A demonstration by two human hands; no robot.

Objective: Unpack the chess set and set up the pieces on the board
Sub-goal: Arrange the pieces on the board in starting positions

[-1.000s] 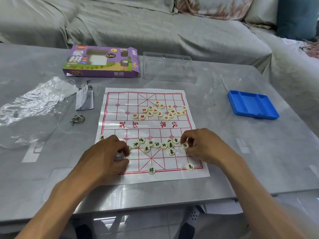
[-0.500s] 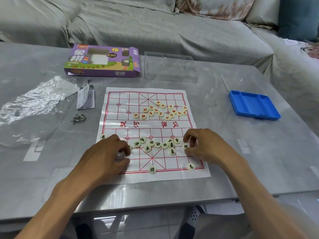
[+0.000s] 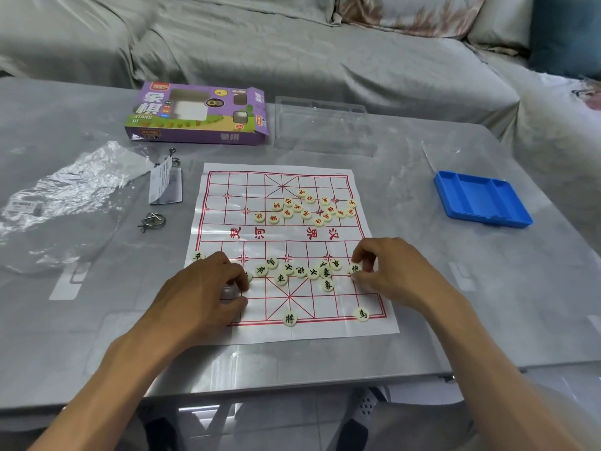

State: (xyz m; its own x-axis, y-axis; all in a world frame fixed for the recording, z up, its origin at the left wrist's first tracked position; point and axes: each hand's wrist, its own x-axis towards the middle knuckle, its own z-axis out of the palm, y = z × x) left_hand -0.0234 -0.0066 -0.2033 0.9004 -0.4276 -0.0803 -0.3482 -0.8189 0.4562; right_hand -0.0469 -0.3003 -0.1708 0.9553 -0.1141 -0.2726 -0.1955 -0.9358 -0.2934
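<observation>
The purple box (image 3: 198,113) carried large white characters 象棋 with "XIANG QI" beneath them, and 象棋 again on its front side. Across the middle of the paper board (image 3: 292,252), red characters 楚河 and 汉界 stood upside down to the viewer. A disc (image 3: 289,319) on the near edge line read 將, another disc (image 3: 361,314) near the right corner read 馬, and a third disc (image 3: 280,278) read 車. Print on the white leaflet (image 3: 161,183) was too small to read.

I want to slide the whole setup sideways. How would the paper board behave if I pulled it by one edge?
The board looks like a thin folded sheet, so it would probably bend and ripple, not move as one stiff piece. The table looks glossy, so it may slide easily. The loose round pieces would likely shift or scatter.
</observation>
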